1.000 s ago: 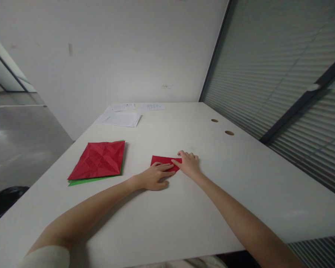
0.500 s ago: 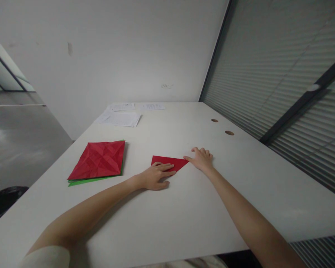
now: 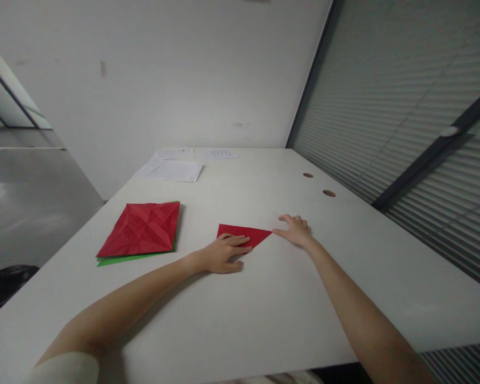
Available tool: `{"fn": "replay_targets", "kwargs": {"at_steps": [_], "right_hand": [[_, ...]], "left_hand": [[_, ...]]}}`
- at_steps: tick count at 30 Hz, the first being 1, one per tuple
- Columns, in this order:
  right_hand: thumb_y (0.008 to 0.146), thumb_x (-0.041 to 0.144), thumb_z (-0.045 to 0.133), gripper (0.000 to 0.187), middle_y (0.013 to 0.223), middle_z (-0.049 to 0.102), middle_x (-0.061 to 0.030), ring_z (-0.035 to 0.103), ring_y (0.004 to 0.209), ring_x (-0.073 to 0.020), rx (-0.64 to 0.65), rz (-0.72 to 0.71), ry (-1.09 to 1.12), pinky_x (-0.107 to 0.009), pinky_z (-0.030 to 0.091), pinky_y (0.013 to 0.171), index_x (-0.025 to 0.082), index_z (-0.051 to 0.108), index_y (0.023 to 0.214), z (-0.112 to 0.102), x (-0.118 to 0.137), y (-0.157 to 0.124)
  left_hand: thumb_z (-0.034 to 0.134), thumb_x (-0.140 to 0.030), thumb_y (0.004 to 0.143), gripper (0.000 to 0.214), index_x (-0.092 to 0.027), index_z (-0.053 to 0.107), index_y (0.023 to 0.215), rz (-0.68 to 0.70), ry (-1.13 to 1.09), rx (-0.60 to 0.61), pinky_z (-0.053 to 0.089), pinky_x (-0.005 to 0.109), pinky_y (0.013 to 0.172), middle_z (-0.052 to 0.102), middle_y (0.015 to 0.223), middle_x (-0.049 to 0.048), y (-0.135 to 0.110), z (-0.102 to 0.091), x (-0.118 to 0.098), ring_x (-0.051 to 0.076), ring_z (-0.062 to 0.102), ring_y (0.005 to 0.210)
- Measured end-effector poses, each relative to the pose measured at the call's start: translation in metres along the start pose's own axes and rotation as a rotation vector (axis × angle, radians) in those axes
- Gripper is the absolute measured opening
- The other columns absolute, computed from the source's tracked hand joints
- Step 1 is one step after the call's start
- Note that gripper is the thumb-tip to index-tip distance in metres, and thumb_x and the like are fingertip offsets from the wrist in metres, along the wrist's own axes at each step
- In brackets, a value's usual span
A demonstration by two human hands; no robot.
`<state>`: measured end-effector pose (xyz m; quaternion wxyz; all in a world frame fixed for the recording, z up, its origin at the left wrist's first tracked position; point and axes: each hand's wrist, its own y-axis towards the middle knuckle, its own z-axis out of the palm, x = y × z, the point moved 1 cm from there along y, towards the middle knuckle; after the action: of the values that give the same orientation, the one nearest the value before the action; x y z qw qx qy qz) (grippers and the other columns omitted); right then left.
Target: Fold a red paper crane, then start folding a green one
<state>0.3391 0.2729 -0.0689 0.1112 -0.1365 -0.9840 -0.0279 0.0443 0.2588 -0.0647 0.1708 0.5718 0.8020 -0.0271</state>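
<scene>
A small red paper folded into a triangle lies flat on the white table. My left hand rests on its near edge, fingers stretched flat and pressing it down. My right hand lies on the table just right of the triangle's right tip, index finger pointing at the tip, the other fingers loosely curled, nothing held.
A creased red square sheet lies on a green sheet at the left. White printed papers sit at the far edge by the wall. Two round cable holes are near the right side, beside a blind-covered glass partition.
My right hand slid rightward along the red paper from beside my left hand to past the right tip, uncovering the triangle's point. My left hand stayed in place.
</scene>
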Motion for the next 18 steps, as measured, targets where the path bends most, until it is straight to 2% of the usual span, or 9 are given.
{"fn": "replay_targets", "kwargs": {"at_steps": [5,7,9,11,14,16,18], "right_hand": [[0.078,0.034,0.066,0.034,0.115,0.061,-0.0093,0.054,0.109,-0.0304,-0.082,0.091,0.128,-0.040,0.040,0.087,0.029,0.065,0.112,-0.006,-0.007,0.006],[0.082,0.028,0.060,0.025,0.109,0.064,-0.0069,0.057,0.104,-0.0264,-0.135,0.069,0.227,-0.038,0.041,0.088,0.026,0.067,0.106,-0.007,-0.005,0.008],[0.085,0.032,0.057,0.021,0.103,0.066,-0.0057,0.059,0.099,-0.0234,-0.159,0.009,0.311,-0.036,0.041,0.088,0.024,0.068,0.101,-0.006,0.000,0.008],[0.084,0.042,0.060,0.026,0.102,0.065,-0.0066,0.058,0.100,-0.0244,-0.153,-0.051,0.312,-0.038,0.041,0.089,0.024,0.069,0.100,-0.002,0.007,0.005],[0.075,0.049,0.069,0.042,0.114,0.060,-0.0106,0.054,0.109,-0.0309,-0.089,-0.116,0.190,-0.044,0.040,0.092,0.028,0.067,0.111,0.004,0.015,-0.001],[0.073,0.046,0.073,0.048,0.120,0.056,-0.0125,0.052,0.113,-0.0337,-0.045,-0.120,0.130,-0.047,0.040,0.093,0.030,0.064,0.118,0.006,0.013,-0.002],[0.076,0.035,0.071,0.043,0.120,0.057,-0.0126,0.053,0.113,-0.0337,-0.060,-0.102,0.117,-0.048,0.040,0.094,0.028,0.064,0.118,0.005,0.007,0.001]], "left_hand": [[0.053,-0.037,0.088,0.055,-0.022,0.045,0.140,-0.011,-0.004,0.007,0.029,0.047,0.109,0.035,0.152,0.0133,-0.001,0.001,0.002,0.029,0.035,0.139],[0.053,-0.037,0.088,0.056,-0.022,0.045,0.141,-0.008,0.002,0.012,0.028,0.046,0.109,0.034,0.152,0.0134,-0.001,0.002,0.003,0.029,0.035,0.139],[0.052,-0.038,0.088,0.056,-0.022,0.045,0.141,-0.004,0.006,0.013,0.028,0.046,0.110,0.034,0.152,0.0130,-0.001,0.002,0.003,0.029,0.035,0.139],[0.052,-0.038,0.088,0.055,-0.023,0.045,0.141,-0.004,0.006,0.007,0.027,0.046,0.110,0.035,0.152,0.0122,0.000,0.002,0.003,0.029,0.036,0.139],[0.053,-0.037,0.088,0.054,-0.023,0.045,0.140,-0.007,0.007,-0.002,0.027,0.046,0.110,0.035,0.151,0.0123,0.000,0.002,0.002,0.029,0.035,0.139],[0.054,-0.037,0.088,0.054,-0.023,0.046,0.140,-0.005,0.003,-0.009,0.028,0.047,0.110,0.036,0.151,0.0126,0.000,0.002,0.001,0.029,0.035,0.139],[0.056,-0.036,0.088,0.051,-0.022,0.049,0.136,-0.003,-0.006,-0.031,0.029,0.048,0.110,0.039,0.150,0.0127,0.000,0.002,0.001,0.029,0.037,0.138]]}}
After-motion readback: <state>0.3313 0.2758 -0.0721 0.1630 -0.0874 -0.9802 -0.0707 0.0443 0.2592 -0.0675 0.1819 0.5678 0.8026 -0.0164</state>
